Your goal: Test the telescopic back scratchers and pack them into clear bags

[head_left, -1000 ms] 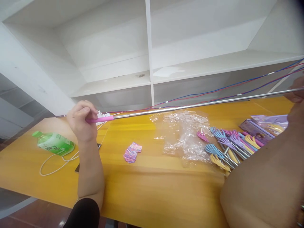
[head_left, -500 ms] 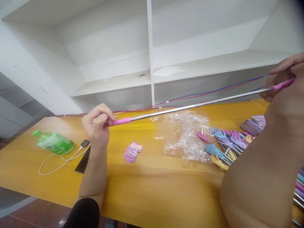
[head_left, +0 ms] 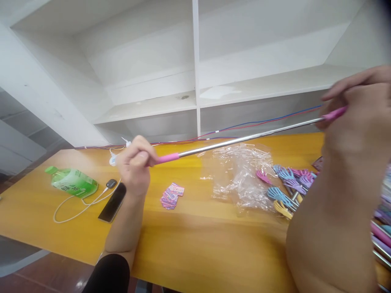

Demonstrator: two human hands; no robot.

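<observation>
Stretched between my two hands is a telescopic back scratcher (head_left: 249,139), a silver rod with pink ends, held above the table and rising to the right. My left hand (head_left: 136,162) is closed round its pink left end. At the upper right, my right hand (head_left: 357,97) grips the other pink part, and the fingers hide the scratcher's tip. More back scratchers (head_left: 287,185) with blue, purple, pink and yellow claw heads lie on the table, partly covered by my right forearm. Beside them is a heap of clear plastic bags (head_left: 244,179).
Small printed cards (head_left: 171,196) lie mid-table (head_left: 195,244). To the left are a green-capped bottle (head_left: 73,182), a phone (head_left: 112,203) and a white cable (head_left: 61,220). White shelving (head_left: 195,61) stands behind, with red and blue wires (head_left: 259,122) along its base.
My hands have come closer together, and the exposed silver rod is shorter. The right hand moved left, the left hand a little right. More of the phone now shows.
</observation>
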